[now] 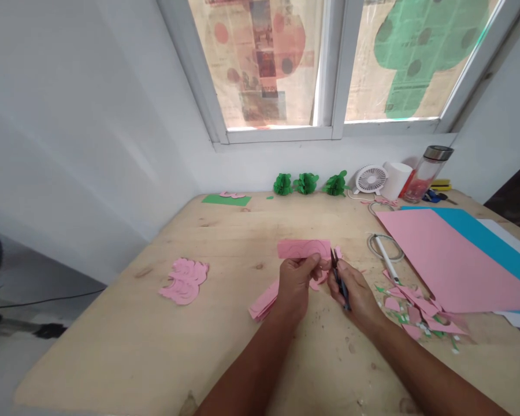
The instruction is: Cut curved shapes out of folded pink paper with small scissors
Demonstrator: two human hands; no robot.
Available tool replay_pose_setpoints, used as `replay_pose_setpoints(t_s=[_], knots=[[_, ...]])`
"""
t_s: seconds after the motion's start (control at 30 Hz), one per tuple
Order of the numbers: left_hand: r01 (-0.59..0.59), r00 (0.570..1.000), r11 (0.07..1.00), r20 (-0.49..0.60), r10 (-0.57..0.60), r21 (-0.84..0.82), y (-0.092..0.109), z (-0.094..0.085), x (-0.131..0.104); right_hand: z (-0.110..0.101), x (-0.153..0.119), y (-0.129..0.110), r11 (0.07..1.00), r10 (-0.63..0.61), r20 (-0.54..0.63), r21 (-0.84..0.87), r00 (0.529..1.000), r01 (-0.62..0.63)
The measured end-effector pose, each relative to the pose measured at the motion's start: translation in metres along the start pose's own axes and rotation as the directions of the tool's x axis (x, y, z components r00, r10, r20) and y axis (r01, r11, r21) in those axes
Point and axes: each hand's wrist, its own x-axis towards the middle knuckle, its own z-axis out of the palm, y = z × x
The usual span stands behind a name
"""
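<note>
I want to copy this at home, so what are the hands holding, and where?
The left hand pinches the pink strip by its lower right part. The right hand holds the scissors by the handles.

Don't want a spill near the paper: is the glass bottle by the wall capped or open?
Capped: the silver lid sits on top of the glass bottle, covering its mouth.
</note>
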Motion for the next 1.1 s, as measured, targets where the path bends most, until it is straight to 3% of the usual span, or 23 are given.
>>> replay_pose_setpoints(t_s=[0.17,0.4,0.7,1.1], knots=[[-0.039,0.997,0.999,-0.074,0.036,-0.033,-0.002,0.002,-0.003,0.001,-0.001,0.0,1.0,0.025,0.04,0.002,0.999,-0.025],[-0.037,0.999,0.999,-0.042,0.035,-0.039,-0.009,0.006,-0.008,0.003,-0.003,0.003,0.998,0.064,0.047,0.02,0.997,-0.065],[-0.015,0.995,0.999,-0.097,0.011,-0.046,-0.008,0.009,-0.01,0.005,-0.003,0.003,0.982,0.071,0.064,0.169,0.995,-0.081],[-0.045,0.991,0.999,-0.13,0.044,-0.006,-0.009,0.011,-0.01,0.007,-0.003,-0.002,0.979,0.079,0.057,0.186,0.995,-0.088]])
